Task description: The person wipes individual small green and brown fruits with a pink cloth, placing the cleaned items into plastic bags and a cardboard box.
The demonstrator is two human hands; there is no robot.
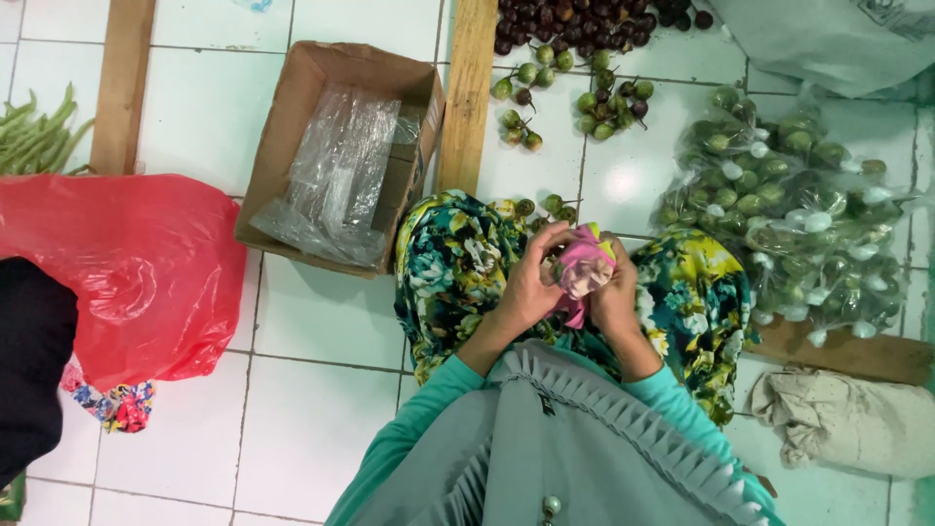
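Both hands meet over the person's flower-print lap. The left hand (pixel 526 287) and right hand (pixel 616 297) are clenched around a small pink plastic bag (pixel 582 265), which bulges between the fingertips; its contents cannot be made out.

Just beyond the fingers lie a few small green eggplants (pixel 545 206) on the white tiled floor (pixel 312 321), more of them farther out beside a wooden plank (pixel 466 93). To the fingers' right sit clear bags of green eggplants (pixel 789 209); to their left, a cardboard box (pixel 336 146) with clear plastic sheeting, then a red plastic bag (pixel 136 273).

The dark fruit pile (pixel 575 21) is cut off at the top, as are the green beans (pixel 34 136) at the left edge.
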